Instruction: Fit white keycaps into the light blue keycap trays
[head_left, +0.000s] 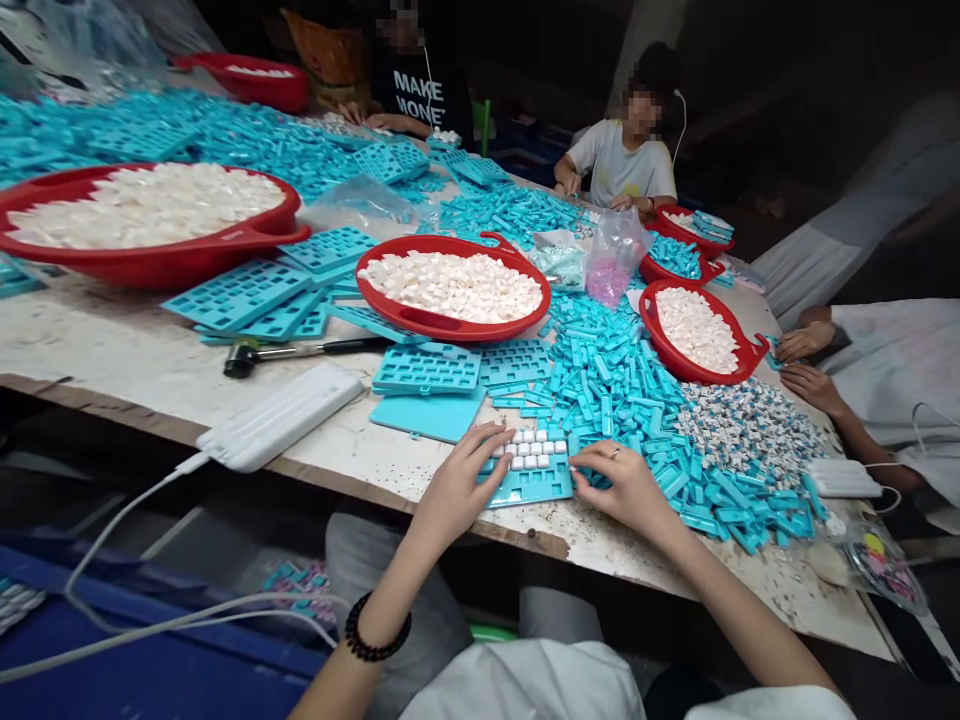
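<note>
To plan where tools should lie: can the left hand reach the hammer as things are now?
Probably yes: the hammer lies in view, with only low blue panels between it and the left hand, which touches a blue keyboard frame.

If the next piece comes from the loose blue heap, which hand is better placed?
Probably the right hand: it is at the right edge of the blue panel, near the loose blue heap. The left hand is at the panel's left side, farther away.

"What is worn on the left arm (411,570)?"
"A bracelet (367,652) of round black beads; on the right hand (624,487), a thin ring (615,453) is seen."
"And the clothes?"
"A white top (529,685) is worn with grey trousers (364,560)."
</note>
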